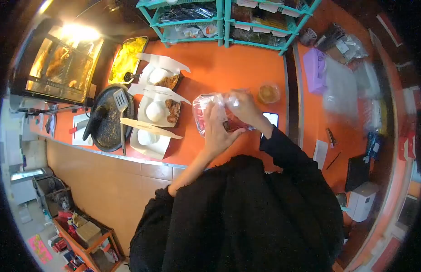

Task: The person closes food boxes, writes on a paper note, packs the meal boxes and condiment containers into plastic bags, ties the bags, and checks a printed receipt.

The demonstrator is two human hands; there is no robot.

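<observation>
A clear plastic bag with red contents, perhaps printed packets, lies on the orange counter in front of me. My left hand rests on it, fingers stretched out and thumb spread to the right. Closed at the bag's upper right, my right hand grips the crinkled plastic. Its fingertips are partly hidden. To the left stand open paper food boxes: the top box and middle box hold white rice mounds and brown pieces. In the lower box, white rice shows beneath its raised lid.
A round lidded tub and a phone lie right of my hands. Leftward are a dark pan, a slotted spatula, a yellow food tray and a lit display case. Teal racks stand behind.
</observation>
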